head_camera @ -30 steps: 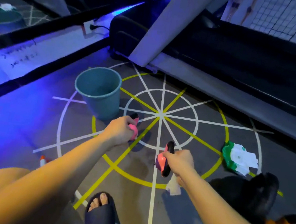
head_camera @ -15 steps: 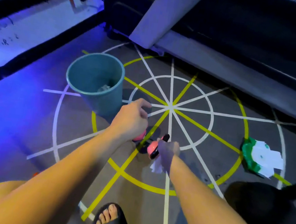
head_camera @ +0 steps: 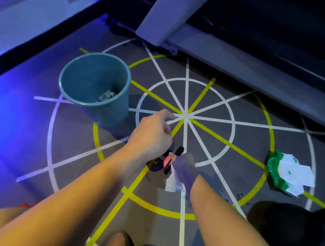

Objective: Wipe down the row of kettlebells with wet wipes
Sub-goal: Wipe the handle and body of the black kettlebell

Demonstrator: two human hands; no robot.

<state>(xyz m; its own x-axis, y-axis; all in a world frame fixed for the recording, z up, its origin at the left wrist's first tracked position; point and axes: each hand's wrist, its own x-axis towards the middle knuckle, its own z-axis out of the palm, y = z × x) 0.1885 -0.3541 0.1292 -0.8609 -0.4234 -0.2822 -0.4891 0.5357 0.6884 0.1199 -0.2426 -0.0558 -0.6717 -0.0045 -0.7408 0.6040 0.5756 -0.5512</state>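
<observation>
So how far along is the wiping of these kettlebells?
Some looks done: a crumpled wipe lies in the teal bin. In hand: the right hand holds a white wipe against a small pink kettlebell; the left hand is curled beside it, its grip hidden. Probably left: the big black kettlebell at lower right; the wipe pack lies on the floor near it. How many are finished I cannot tell.
</observation>
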